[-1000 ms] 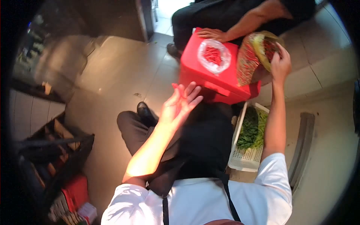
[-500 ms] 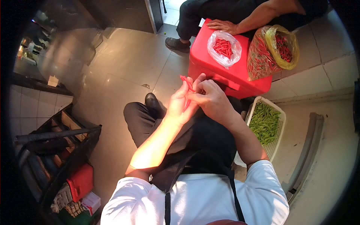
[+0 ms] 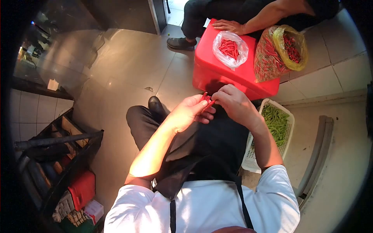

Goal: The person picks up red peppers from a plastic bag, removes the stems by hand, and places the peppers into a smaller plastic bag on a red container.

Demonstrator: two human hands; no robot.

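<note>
Red chili peppers (image 3: 208,103) are gripped in my left hand (image 3: 187,113), pinched between thumb and curled fingers above my lap. My right hand (image 3: 235,103) meets them from the right, its thumb and fingers closed at the end of one chili. Just beyond both hands is a red cooler box (image 3: 221,79). On its lid sits a clear plastic bag of red chilies (image 3: 229,48), rolled open. Beside that stands a larger bag of chilies (image 3: 268,58) with a yellow rim.
A white basket of green chilies (image 3: 276,124) stands on the right near my forearm. Across the cooler a seated person rests a hand (image 3: 229,26) on the lid. At left are a dark metal rack (image 3: 58,139) and a red container (image 3: 82,188).
Both hands have lowered slightly toward my lap. My left fingers have curled in around the chilies, and my right hand has shifted to the right, to a chili's end.
</note>
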